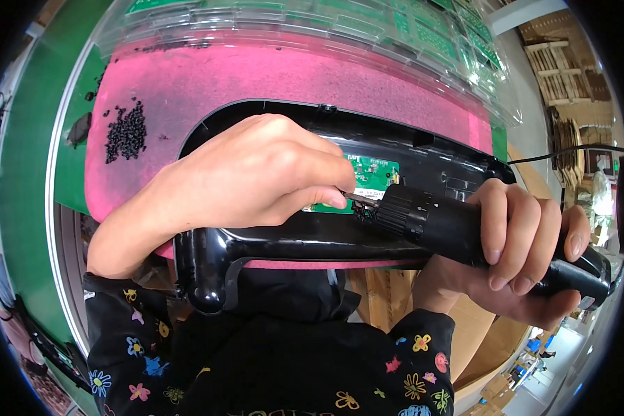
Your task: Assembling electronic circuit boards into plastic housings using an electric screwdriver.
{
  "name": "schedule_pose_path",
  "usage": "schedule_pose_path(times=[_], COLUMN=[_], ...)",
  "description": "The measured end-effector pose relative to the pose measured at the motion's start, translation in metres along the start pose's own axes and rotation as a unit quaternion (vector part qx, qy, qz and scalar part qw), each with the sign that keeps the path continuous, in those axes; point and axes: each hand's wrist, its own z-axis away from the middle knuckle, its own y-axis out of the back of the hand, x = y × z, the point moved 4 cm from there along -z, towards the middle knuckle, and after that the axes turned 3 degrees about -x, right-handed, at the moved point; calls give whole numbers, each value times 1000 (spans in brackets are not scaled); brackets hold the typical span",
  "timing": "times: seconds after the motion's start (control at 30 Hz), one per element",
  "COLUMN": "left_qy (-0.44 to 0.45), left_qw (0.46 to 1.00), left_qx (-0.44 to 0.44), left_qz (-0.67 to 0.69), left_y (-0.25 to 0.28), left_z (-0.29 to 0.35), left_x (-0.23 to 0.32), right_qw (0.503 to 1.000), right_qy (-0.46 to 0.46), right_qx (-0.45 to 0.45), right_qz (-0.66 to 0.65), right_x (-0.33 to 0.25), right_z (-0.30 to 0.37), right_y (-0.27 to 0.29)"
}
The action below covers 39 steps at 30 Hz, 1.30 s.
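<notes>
My right hand [523, 243] wraps round a black cordless electric screwdriver [437, 225], held nearly level with its ribbed collar pointing left. Its metal bit [359, 200] reaches the pinched thumb and finger of my left hand [270, 166]; whether a screw is also between them is too small to tell. Several small black screws [365, 212] cluster just below the bit, by the collar. Beneath both hands lies a glossy black plastic housing [298, 247], open side up, with a green circuit board [378, 170] inside, partly hidden by my left hand and the screwdriver.
The housing rests on a pink mat [208, 76]. A heap of small black screws [126, 132] lies at the mat's left. Stacked clear plastic trays [367, 31] with green circuit boards stand along the back. Cartons [492, 340] are at the lower right, and a black cable [568, 150] runs off right.
</notes>
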Motion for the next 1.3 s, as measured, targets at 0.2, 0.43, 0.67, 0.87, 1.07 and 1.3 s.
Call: schedule_pose_path(times=[0.2,0.43,0.67,0.87,1.07,1.3], left_qy=[60,107,155,86,98,98], left_qw=[992,992,981,982,983,984], left_qx=[-41,67,107,161,152,138], left_qz=[103,3,-35,-41,-42,-53], left_y=[4,17,20,18,17,10], left_z=[3,2,4,9,13,20], left_x=[0,-5,-11,-15,-16,-22], right_qw=[999,994,987,985,975,968], right_qy=[-5,-41,-86,-95,-96,-179], right_qx=[-40,-60,-50,-60,-31,-76], right_qz=[-31,80,126,133,199,158], right_x=[7,19,30,39,43,52], right_z=[1,2,5,6,3,-10], right_y=[-1,1,0,-1,-11,-14])
